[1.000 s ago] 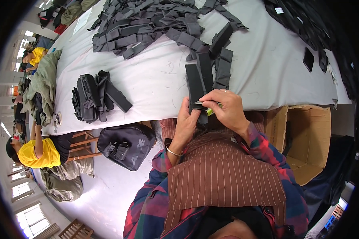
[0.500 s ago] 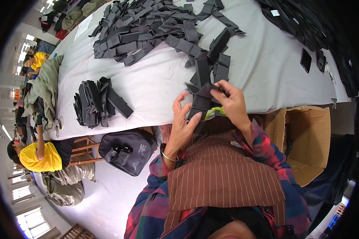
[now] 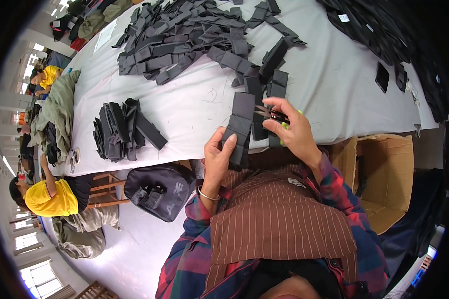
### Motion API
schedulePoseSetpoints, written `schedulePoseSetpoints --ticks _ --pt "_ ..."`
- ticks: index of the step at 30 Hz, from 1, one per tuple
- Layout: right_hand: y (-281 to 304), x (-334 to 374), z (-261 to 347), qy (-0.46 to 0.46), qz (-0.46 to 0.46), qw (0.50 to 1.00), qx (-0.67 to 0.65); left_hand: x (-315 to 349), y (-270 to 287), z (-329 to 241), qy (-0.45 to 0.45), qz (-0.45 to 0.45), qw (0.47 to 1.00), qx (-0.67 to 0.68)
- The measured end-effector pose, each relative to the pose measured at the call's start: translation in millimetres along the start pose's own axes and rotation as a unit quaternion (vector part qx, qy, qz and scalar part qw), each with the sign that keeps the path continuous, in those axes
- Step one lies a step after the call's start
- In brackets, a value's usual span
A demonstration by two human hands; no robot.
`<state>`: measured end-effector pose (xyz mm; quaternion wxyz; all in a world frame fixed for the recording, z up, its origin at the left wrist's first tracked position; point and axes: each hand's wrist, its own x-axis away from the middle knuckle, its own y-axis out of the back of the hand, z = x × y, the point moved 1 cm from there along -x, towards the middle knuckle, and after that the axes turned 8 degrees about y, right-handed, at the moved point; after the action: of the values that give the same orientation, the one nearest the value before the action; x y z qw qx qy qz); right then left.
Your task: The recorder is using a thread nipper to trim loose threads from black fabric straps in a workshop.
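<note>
We see the left hand (image 3: 218, 152) grasping a dark grey fabric strip (image 3: 242, 109), thumb pressed on its upper face and the other fingers curled beneath. The strip stands roughly lengthwise before us, above the near edge of the white-covered table (image 3: 184, 112), with creases running across it. Our right hand (image 3: 295, 130) grips a pair of small snips (image 3: 268, 112) between thumb and fingers; the blades point left, just beside the strip (we cannot tell whether they touch it), and bits of yellow-green show around the hand.

Beyond the hands, more strips lie loosely trailing toward a large heap (image 3: 184, 42) at the far side. To the left we have a smaller bundle (image 3: 117, 129) of the same dark pieces. A phone (image 3: 382, 77) lies on the right, near a mass of black fabric (image 3: 379, 37). Below the table edge, an open cardboard box (image 3: 391, 184) stands at our right and a dark bag (image 3: 159, 194) at our left.
</note>
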<state>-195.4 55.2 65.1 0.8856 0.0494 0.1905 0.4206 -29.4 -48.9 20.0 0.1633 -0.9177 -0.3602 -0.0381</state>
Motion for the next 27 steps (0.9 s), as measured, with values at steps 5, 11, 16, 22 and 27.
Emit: schedulePoseSetpoints --ticks 5,11,16,22,27 --pt "-0.3 10.8 9.8 0.08 0.072 0.984 0.142 -2.3 4.1 0.1 0.014 -0.023 0.999 0.033" --pt "-5.0 12.6 9.6 0.138 0.067 0.962 0.224 -2.3 3.7 1.7 0.025 -0.018 0.998 0.051" --pt "-5.9 12.9 11.0 0.176 0.074 0.956 0.221 -0.9 2.3 0.0 0.033 -0.008 0.998 0.055" --pt "-1.9 16.1 1.0 0.13 0.078 0.971 0.186 0.2 0.8 0.4 0.056 0.006 0.995 0.076" --pt "-7.0 11.5 13.1 0.129 0.051 0.973 0.184 -2.0 -1.5 -1.3 -0.049 -0.041 0.989 -0.13"
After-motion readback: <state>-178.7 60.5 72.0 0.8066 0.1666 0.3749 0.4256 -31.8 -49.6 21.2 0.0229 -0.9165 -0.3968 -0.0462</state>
